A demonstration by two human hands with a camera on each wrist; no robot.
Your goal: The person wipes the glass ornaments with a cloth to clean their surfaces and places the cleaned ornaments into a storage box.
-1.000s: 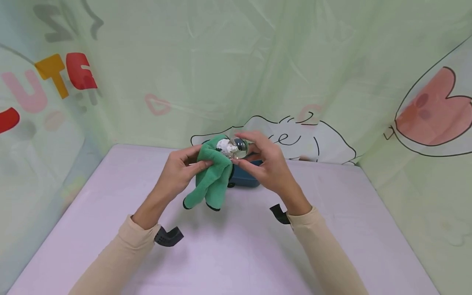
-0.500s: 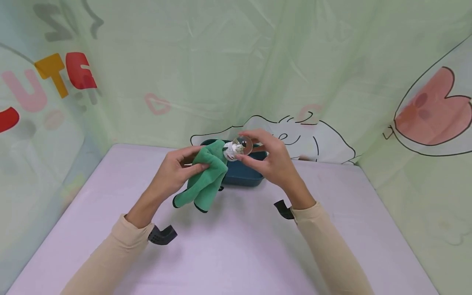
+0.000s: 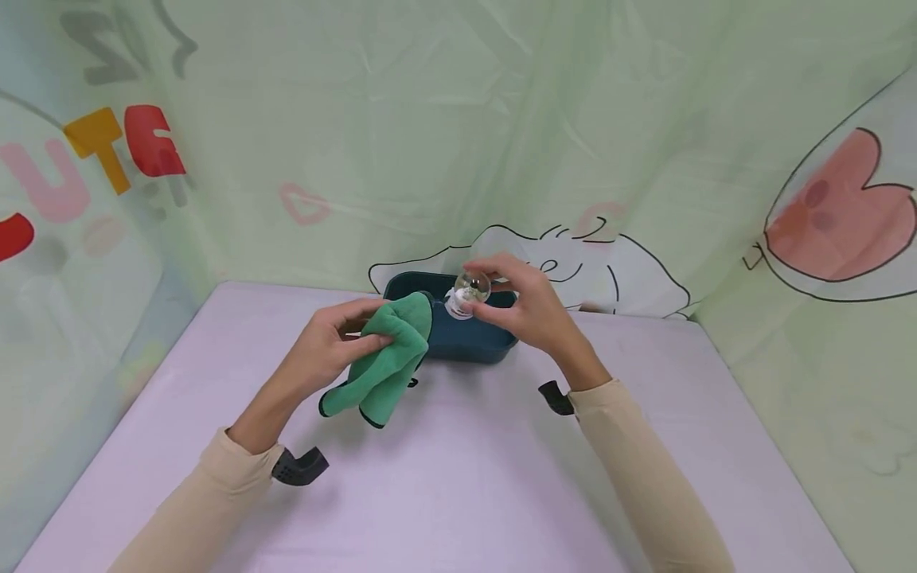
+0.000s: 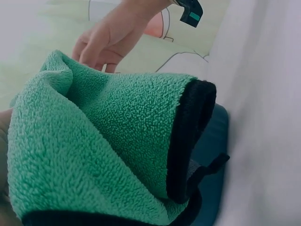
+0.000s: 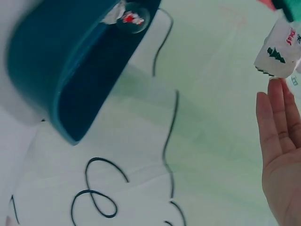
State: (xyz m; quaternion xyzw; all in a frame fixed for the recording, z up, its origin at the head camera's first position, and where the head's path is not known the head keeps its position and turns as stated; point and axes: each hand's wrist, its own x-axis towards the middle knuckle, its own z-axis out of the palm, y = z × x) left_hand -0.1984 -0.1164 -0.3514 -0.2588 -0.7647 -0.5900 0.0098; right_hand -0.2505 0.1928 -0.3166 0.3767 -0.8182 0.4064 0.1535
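My left hand (image 3: 322, 342) pinches a green towel (image 3: 390, 346) with dark edging, which hangs in folds left of the basin. In the left wrist view the towel (image 4: 94, 136) fills much of the picture and hides most of that hand. With thumb and fingers, my right hand (image 3: 526, 302) holds a small snow globe (image 3: 473, 286) above the basin. Its white base with a green tree print shows in the right wrist view, the snow globe (image 5: 278, 54) lying against my fingertips. Towel and globe are apart.
A dark blue basin (image 3: 469, 344) stands at the back of the lilac-covered table (image 3: 458, 469). Inside it, the right wrist view shows a second clear globe (image 5: 134, 19) with red and white bits. A printed curtain (image 3: 430, 143) hangs close behind.
The towel was against the globe and has drawn away left and down with my left hand. My right hand has kept the globe, now tilted more upright, and more of the basin shows.
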